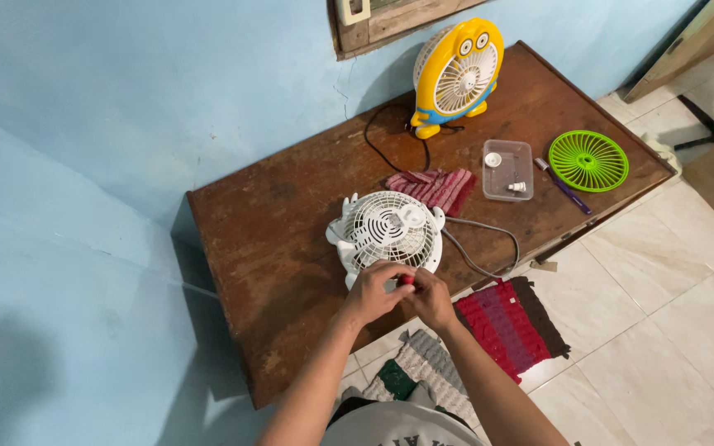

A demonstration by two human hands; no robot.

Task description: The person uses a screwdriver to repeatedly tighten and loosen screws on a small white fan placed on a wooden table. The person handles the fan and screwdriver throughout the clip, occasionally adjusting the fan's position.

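Just hands [402,296] at table edge [307,376]

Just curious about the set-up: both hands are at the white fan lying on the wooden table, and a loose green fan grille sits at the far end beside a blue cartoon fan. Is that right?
Not quite. In the head view the cartoon fan is yellow, not blue. The rest holds: both hands, left hand and right hand, are at the white fan on the wooden table, with the green grille lying loose.
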